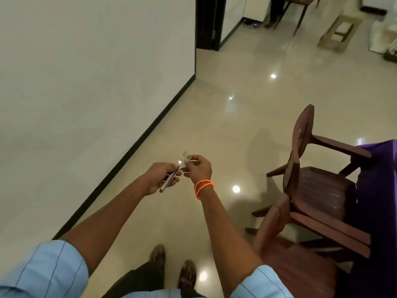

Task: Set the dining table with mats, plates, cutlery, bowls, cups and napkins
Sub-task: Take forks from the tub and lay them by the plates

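Bundle of slim steel forks [174,172] being gripped by left hand [161,178]; tines being pinched by right hand [198,168]. Glossy floor [236,125], slatted wooden chair [318,186] alongside.

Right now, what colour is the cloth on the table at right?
Purple; the tablecloth shows in the head view, at the right edge.

Two hands show: the left hand [160,178] and the right hand [198,168], sharing a bundle of forks [175,172]; two sets of tines show, the full count cannot be told. Right of the forks stand two brown chairs [318,186], one purple-covered worktop [378,190] beyond them. Far behind the chairs stands one stool [339,32].
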